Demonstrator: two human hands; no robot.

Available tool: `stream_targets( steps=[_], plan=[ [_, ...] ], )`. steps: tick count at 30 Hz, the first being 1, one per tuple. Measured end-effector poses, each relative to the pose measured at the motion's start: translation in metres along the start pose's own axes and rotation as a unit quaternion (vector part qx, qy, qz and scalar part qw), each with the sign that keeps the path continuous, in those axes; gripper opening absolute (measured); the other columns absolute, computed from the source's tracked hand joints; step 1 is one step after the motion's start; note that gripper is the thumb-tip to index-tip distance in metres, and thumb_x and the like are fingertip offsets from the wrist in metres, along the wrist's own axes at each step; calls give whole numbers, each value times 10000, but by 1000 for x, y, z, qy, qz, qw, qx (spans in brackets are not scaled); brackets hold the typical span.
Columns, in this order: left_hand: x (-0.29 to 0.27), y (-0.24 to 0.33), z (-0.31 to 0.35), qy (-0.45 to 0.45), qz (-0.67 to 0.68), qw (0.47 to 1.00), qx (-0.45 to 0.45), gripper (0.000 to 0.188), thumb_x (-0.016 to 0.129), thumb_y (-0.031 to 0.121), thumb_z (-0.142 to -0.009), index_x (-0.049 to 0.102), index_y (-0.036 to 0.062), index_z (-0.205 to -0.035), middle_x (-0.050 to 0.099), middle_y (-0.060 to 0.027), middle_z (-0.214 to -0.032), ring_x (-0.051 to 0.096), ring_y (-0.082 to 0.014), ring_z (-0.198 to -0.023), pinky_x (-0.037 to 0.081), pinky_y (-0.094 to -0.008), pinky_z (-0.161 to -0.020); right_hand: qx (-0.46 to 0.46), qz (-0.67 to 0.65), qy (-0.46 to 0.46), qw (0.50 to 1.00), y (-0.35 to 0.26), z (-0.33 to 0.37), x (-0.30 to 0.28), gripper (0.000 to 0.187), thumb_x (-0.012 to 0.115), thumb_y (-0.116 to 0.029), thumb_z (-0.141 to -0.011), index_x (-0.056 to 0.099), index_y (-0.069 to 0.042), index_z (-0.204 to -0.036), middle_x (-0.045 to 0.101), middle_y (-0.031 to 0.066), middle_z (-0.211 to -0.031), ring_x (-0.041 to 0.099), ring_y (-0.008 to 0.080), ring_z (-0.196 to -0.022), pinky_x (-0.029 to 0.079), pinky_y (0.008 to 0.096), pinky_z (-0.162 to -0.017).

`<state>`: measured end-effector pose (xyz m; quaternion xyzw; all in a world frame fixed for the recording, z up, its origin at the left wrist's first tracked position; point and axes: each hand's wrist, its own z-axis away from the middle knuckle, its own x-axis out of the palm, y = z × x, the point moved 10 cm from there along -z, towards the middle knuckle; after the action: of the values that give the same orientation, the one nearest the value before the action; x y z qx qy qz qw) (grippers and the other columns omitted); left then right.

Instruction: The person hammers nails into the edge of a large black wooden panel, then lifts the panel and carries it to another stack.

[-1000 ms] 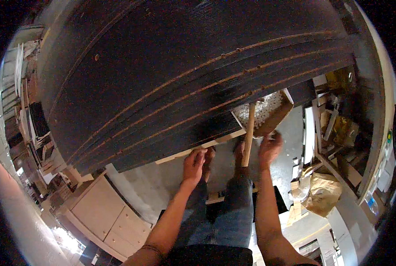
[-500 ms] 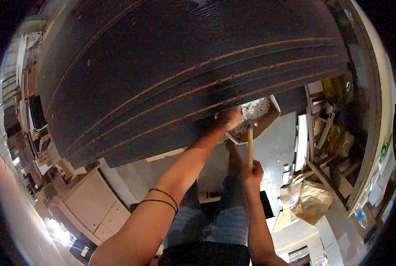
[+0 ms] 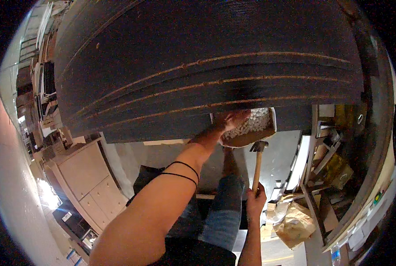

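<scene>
A shallow box [image 3: 247, 139] of small whitish pieces [image 3: 260, 119] stands by the near edge of a tall stack of dark panels [image 3: 198, 91]. My left hand [image 3: 234, 119] reaches over the box's left side, its fingers stretched across the pieces. Its fingertips are partly lost in shadow, and I see nothing held in them. Lower and to the right, my right hand [image 3: 256, 200] is closed around the wooden handle of a hammer [image 3: 257, 170]. The hammer's dark metal head points up, just below the box's near rim.
To the left stands a pale cabinet [image 3: 89, 184] with doors. At the right lie a crumpled brown paper bag [image 3: 295, 226], leaning boards [image 3: 299, 162] and offcuts. A plastic bottle [image 3: 336, 254] is at the lower right. Grey floor [image 3: 277, 153] shows below the stack.
The hammer has dropped away from the box, so its head now shows. My left hand stays at the box, fingers farther over the pieces. The whole view has turned slightly.
</scene>
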<state>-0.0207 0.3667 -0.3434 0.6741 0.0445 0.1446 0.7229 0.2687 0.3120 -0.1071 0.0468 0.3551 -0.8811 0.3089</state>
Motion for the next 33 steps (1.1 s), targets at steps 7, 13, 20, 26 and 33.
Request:
stream_targets(
  steps=[7,13,20,26,33],
  plan=[
    [92,67,-41,-61,-213,971,-92,555,582,324,-850,409,64,-1309,457,-189,-1313,422,-361,-1227,329,-442,-1047,2,91,16,996,6,-6,-45,424,619,-132,-793,528,57,-1161,620,145,-960,571,204,-821,475,317,-764],
    [62,134,-38,91,-236,961,-113,222,534,150,-859,558,36,-1048,615,-133,-997,585,-276,-839,484,-385,-761,17,59,5,998,15,-4,-31,435,651,-132,-790,529,57,-1162,611,125,-932,560,178,-806,473,301,-739],
    [73,118,-4,212,505,801,-243,145,529,222,-894,566,82,-885,636,-63,-959,607,-163,-774,501,-294,-641,-26,28,22,999,15,0,-32,419,632,-76,-796,504,18,-1183,499,7,-712,409,64,-487,327,219,-422],
    [60,154,19,192,522,810,-188,302,461,274,-926,593,28,-1039,636,-105,-1039,628,-216,-884,520,-345,-767,-48,39,25,998,12,6,-31,382,642,-79,-795,517,-2,-1148,463,-23,-639,380,42,-427,303,206,-367],
    [54,171,44,130,377,876,-272,169,591,189,-884,579,67,-1001,611,-40,-899,568,-112,-718,433,-211,-573,-63,50,25,996,-14,20,-38,326,627,-22,-754,539,-28,-1068,461,-33,-695,396,48,-523,333,207,-453]
  ],
)
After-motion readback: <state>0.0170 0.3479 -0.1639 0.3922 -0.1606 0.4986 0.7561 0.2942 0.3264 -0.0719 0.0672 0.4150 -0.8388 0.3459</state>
